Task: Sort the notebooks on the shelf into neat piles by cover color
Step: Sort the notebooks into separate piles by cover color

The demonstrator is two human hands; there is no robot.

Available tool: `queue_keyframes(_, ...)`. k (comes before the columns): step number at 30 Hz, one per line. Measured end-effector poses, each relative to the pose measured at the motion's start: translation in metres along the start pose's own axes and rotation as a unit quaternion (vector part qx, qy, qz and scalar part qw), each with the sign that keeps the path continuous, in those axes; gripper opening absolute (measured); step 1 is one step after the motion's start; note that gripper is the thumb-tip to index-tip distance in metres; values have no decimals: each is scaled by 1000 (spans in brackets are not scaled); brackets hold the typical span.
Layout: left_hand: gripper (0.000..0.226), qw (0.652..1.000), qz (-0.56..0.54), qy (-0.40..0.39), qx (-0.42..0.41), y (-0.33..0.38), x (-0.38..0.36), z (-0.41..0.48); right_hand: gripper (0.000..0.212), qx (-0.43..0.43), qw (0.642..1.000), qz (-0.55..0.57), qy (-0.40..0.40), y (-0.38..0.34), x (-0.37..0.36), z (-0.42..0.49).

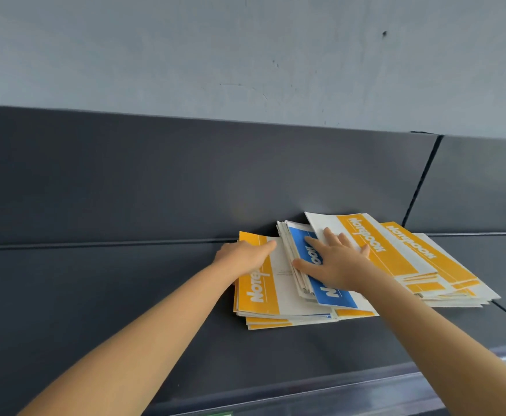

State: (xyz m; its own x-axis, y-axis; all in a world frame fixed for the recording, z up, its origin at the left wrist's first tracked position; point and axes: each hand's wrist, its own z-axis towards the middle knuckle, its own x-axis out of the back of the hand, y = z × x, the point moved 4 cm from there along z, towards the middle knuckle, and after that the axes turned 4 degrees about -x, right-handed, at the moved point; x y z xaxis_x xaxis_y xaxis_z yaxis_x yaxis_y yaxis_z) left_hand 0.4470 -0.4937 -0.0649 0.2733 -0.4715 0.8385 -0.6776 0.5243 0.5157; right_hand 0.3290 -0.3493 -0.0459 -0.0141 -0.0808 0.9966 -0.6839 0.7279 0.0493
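Note:
Notebooks lie in loose overlapping heaps on a dark grey shelf. At the left is a yellow-and-white pile. My left hand rests on its far left corner, fingers curled over the top cover. A blue-and-white notebook lies tilted on a bundle in the middle. My right hand lies flat on it with fingers spread, the fingertips reaching the edge of a yellow notebook atop the fanned yellow pile at the right.
The shelf's dark back panel rises right behind the notebooks, with a grey wall above it. A seam splits the panel at the right. The shelf's front lip runs along the bottom.

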Motion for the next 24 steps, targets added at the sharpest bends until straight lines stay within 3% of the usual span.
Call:
queue_keyframes(9, 66, 999, 17, 24, -17, -4, -3, 4, 81, 4, 999, 30, -16, 4, 1, 4)
queue_keyframes(11, 74, 999, 38, 24, -5, -3, -4, 1, 87, 8, 998, 56, -6, 7, 1, 5)
queue_keyframes(14, 88, 984, 127, 113, -44, 12, 1, -9, 95, -2, 990, 141, 3, 10, 3, 6)
queue_keyframes(16, 82, 966, 154, 175, -112, 34, 2, -16, 86, -16, 964, 266, -12, 16, 8, 5)
queue_keyframes(18, 73, 963, 135, 171, -160, 61, -2, -19, 71, -38, 933, 357, -4, 30, 16, 6)
queue_keyframes(21, 62, 972, 83, 130, -176, 97, -14, -17, 56, -61, 968, 236, 53, 67, 29, 15)
queue_keyframes(24, 56, 983, 22, 98, -156, 122, -26, -10, 51, -63, 983, 168, 40, 98, 36, 27)
